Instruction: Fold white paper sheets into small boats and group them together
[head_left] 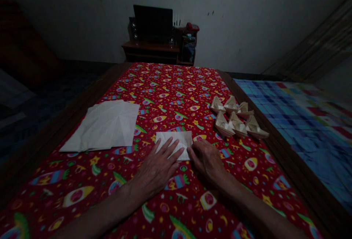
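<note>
A folded white sheet of paper (173, 137) lies flat on the red patterned cloth in front of me. My left hand (162, 162) rests on it with the fingers spread, pressing it from above. At the paper's right edge is my right hand (207, 156), its fingers curled in and the thumb touching that edge. The fingertips there are partly hidden. To the left lies a stack of loose white paper sheets (107, 127), creased and unevenly piled. Several folded paper boats (238, 123) stand in two rows on the right.
The red cloth (176, 92) with rockets and stars covers a long table with dark wooden edges (291, 169). Beyond it, a monitor (153, 24) and speakers stand on a desk (151, 47), near a red telephone (192, 27). A blue checked cover (275, 103) lies at right.
</note>
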`<state>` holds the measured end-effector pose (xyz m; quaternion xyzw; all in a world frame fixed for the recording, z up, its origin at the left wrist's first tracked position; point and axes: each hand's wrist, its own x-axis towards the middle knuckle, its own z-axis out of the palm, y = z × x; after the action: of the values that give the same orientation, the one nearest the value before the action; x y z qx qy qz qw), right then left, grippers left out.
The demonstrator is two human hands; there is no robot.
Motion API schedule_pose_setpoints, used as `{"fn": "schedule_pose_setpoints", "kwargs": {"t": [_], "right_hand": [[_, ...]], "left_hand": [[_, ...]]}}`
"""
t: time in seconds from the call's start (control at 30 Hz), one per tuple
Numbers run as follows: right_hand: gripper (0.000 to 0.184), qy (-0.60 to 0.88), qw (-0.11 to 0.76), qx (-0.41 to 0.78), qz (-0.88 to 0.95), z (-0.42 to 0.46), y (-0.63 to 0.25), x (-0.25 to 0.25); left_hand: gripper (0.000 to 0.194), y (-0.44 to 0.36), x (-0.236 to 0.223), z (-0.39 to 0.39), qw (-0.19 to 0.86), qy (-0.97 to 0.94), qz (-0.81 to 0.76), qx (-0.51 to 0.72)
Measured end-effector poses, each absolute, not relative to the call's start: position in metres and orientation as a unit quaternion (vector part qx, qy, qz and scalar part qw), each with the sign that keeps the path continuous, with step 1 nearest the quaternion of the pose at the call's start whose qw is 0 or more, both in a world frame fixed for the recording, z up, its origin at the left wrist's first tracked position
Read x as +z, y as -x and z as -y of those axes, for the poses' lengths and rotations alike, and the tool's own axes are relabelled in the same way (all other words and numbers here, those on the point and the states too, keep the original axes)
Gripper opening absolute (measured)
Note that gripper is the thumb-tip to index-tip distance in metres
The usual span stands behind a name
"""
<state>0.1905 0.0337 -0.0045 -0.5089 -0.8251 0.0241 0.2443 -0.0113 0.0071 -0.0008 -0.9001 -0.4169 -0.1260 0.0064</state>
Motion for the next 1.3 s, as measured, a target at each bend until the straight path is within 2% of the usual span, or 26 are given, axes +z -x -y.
{"fn": "schedule_pose_setpoints", "kwargs": {"t": [0.5,0.67,0.8,0.9,0.97,1.07,1.3], "right_hand": [[0.022,0.509,0.247,0.034,0.824,-0.035,-0.190,-0.004],[0.023,0.514,0.235,0.020,0.825,-0.035,-0.190,-0.004],[0.016,0.529,0.223,-0.033,0.818,-0.032,-0.186,0.000],[0.035,0.497,0.231,-0.112,0.829,-0.024,-0.181,-0.001],[0.046,0.429,0.219,-0.114,0.869,-0.016,-0.178,-0.006],[0.051,0.343,0.181,-0.049,0.920,-0.004,-0.179,-0.013],[0.057,0.349,0.127,0.009,0.929,0.013,-0.205,-0.005]], "left_hand": [[0.043,0.013,0.001,-0.008,-0.003,0.903,0.415,-0.107],[0.045,0.015,0.001,-0.010,0.005,0.911,0.402,-0.093],[0.043,0.016,0.001,-0.010,-0.001,0.911,0.402,-0.088],[0.040,0.015,0.000,-0.010,-0.010,0.909,0.405,-0.093],[0.039,0.015,-0.002,-0.010,-0.011,0.908,0.408,-0.096],[0.041,0.015,-0.003,-0.010,-0.005,0.907,0.409,-0.099],[0.046,0.040,0.001,0.001,0.023,0.919,0.387,-0.071]]}}
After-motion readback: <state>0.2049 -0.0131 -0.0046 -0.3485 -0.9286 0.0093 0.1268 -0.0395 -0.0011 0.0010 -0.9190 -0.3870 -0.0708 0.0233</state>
